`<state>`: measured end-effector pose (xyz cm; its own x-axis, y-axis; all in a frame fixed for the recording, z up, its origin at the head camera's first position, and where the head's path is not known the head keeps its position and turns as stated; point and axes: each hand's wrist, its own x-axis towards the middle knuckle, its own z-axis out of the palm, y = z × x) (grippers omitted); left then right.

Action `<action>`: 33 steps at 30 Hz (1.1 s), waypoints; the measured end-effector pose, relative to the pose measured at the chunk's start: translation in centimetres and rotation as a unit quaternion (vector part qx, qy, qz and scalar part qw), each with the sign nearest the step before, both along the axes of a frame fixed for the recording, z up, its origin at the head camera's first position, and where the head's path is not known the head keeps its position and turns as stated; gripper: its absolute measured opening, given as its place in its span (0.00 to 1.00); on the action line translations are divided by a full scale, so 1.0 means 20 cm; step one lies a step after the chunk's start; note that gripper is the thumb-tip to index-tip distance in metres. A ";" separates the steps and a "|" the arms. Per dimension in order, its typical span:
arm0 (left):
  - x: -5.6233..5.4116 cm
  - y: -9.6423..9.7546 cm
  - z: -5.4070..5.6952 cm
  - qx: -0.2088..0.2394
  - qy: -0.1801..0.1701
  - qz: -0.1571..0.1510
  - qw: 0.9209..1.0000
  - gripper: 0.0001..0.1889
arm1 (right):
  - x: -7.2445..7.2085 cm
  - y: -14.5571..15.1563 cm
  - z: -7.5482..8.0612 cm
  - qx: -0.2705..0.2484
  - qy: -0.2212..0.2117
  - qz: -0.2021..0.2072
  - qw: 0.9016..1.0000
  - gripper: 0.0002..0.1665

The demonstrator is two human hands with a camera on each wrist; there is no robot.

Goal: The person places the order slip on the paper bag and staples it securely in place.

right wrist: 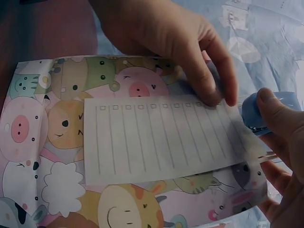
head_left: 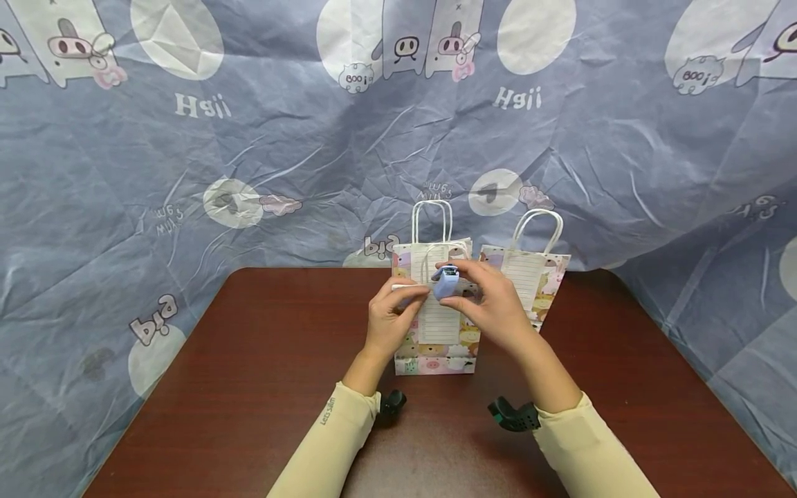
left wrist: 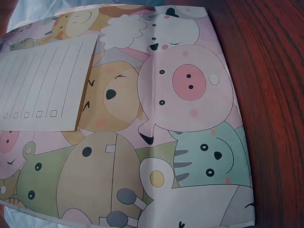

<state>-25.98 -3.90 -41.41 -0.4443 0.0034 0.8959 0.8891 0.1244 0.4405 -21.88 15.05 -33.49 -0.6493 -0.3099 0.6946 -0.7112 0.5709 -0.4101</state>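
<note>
My right hand (head_left: 498, 304) holds a small light-blue stapler (head_left: 446, 282) between thumb and fingers, at the top of a paper gift bag (head_left: 436, 366) printed with cartoon animals. A lined white sheet (head_left: 439, 325) lies against the front of this bag. With thumb and fingertips, my left hand (head_left: 391, 318) pinches the top edge of sheet and bag, close to the stapler. In the right wrist view the stapler (right wrist: 254, 111) is right at the sheet's (right wrist: 156, 142) upper end. The left wrist view shows the printed bag (left wrist: 190, 76) and part of the sheet (left wrist: 42, 85).
Another bag with white handles (head_left: 432, 203) stands right behind the front one. To the right, a similar bag (head_left: 548, 290) carries its own lined sheet (head_left: 521, 277). All stand on a dark red-brown table (head_left: 280, 387) before a grey-blue printed cloth (head_left: 349, 159).
</note>
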 end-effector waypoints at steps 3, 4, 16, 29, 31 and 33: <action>0.00 0.00 0.00 -0.002 0.000 0.008 1.000 0.09 | -0.01 -0.01 -0.01 0.015 0.007 -0.015 1.000 0.35; 0.00 0.00 0.00 -0.003 -0.001 0.011 1.000 0.09 | -0.01 -0.01 -0.01 0.019 0.008 -0.019 1.000 0.36; -0.02 -0.01 -0.02 -0.001 0.004 0.008 1.000 0.06 | -0.03 -0.03 -0.01 0.077 -0.025 -0.039 0.996 0.36; -0.02 -0.01 -0.02 0.004 -0.003 -0.002 1.000 0.06 | -0.04 -0.05 -0.03 0.076 -0.041 -0.022 0.996 0.34; -0.02 0.00 -0.02 0.004 -0.004 -0.003 1.000 0.07 | -0.04 -0.04 -0.03 0.067 -0.044 -0.018 0.997 0.35; -0.02 0.00 -0.02 0.004 -0.005 -0.001 1.000 0.07 | -0.04 -0.04 -0.03 0.061 -0.047 -0.012 0.997 0.35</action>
<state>-26.32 -3.95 -41.87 -0.4538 -0.0029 0.8911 0.8846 0.1190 0.4508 -22.78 14.25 -34.16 -0.7177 -0.3728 0.5882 -0.6589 0.6368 -0.4004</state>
